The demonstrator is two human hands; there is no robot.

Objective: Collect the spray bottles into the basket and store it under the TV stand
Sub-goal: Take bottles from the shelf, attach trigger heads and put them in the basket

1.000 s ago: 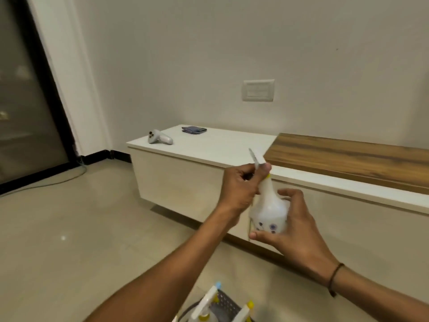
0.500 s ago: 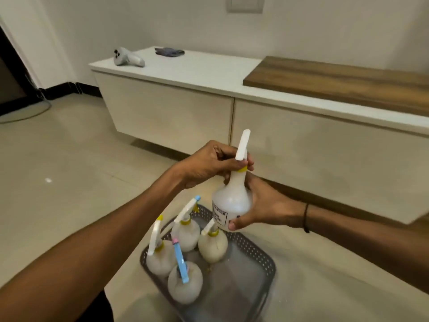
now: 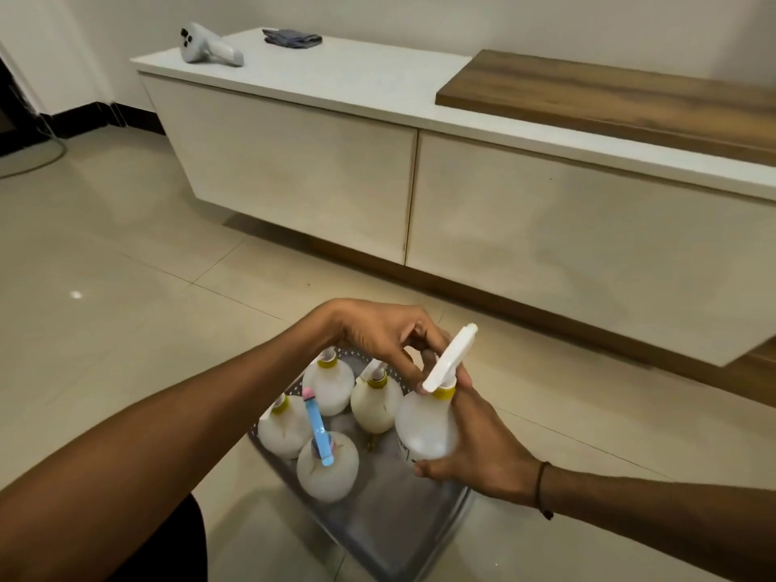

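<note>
Nearest, at the bottom of the view, a grey perforated basket [image 3: 380, 527] sits on the tiled floor [image 3: 126, 287]. Four round, cloudy-white spray bottles stand upright in its far left part. The closest one [image 3: 327, 472] has a blue spray head with a pink tip. Behind it to the left is a bottle with a yellow collar [image 3: 282, 430]. Two more yellow-collared bottles stand further back, one at the far left [image 3: 329, 384] and one beside it to the right [image 3: 375, 403]. The near right part of the basket floor is bare.

A fifth spray bottle [image 3: 424, 428] is held over the right side of the basket, just beside the back right bottle. It is upright with a white spray head slanting up and to the right, and a yellow collar at its neck. Whether its base touches the basket cannot be told. The right hand [image 3: 483, 447] cups the bottle's round body from behind and below, fingers wrapped around it; a dark cord sits on that wrist. The left hand [image 3: 386, 338] reaches in from the left, and its fingertips pinch the neck just under the spray head.

Beyond the hands, a long, low TV stand [image 3: 294, 170] with pale flat fronts runs along the wall, raised off the floor with a shadowed gap beneath. Its white top carries a raised wooden slab [image 3: 609, 98] on the right. On the far left end lie a white handheld controller [image 3: 210, 48] and, near it, a folded dark grey cloth [image 3: 292, 37].
</note>
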